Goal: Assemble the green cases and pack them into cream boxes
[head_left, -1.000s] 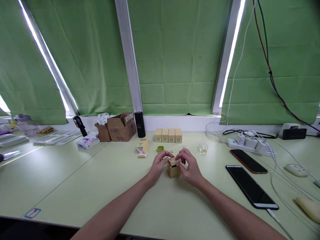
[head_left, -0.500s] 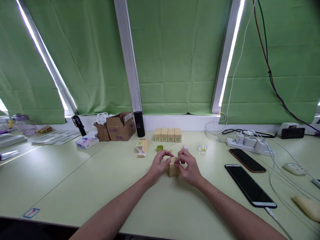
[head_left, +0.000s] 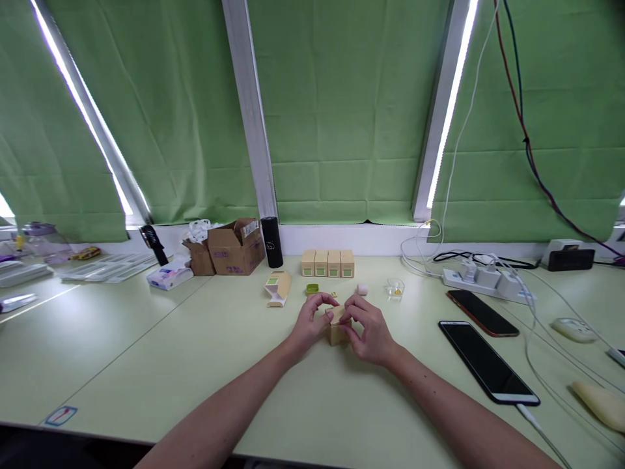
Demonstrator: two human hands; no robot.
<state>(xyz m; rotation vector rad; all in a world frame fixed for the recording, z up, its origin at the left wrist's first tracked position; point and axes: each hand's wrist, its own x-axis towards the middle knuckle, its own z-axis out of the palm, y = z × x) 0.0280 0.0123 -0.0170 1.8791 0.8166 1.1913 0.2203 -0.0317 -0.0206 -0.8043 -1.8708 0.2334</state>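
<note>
A small tan cardboard box [head_left: 336, 332] stands on the pale green table [head_left: 195, 365] in front of me. My left hand [head_left: 311, 322] grips its left side, fingers curled over the top. My right hand [head_left: 368, 329] holds its right side, fingertips pressed on the lid. The lid flap lies down on the box. Behind it are a row of several matching tan boxes [head_left: 327, 264], an unfolded box [head_left: 277, 288] lying flat, a small green lid [head_left: 312, 288], a small white piece [head_left: 362, 288] and a clear little dish [head_left: 395, 288].
Two phones [head_left: 486, 368] [head_left: 482, 312] lie at the right, near a power strip [head_left: 488, 281] with cables. A brown open carton [head_left: 237, 247], a black cylinder [head_left: 271, 242] and a tissue pack [head_left: 170, 276] stand at the back left. Green blinds hang behind.
The box's lid flap, open a second ago, has been pressed down shut. Both hands stayed on the box, the right fingers moving over the top.
</note>
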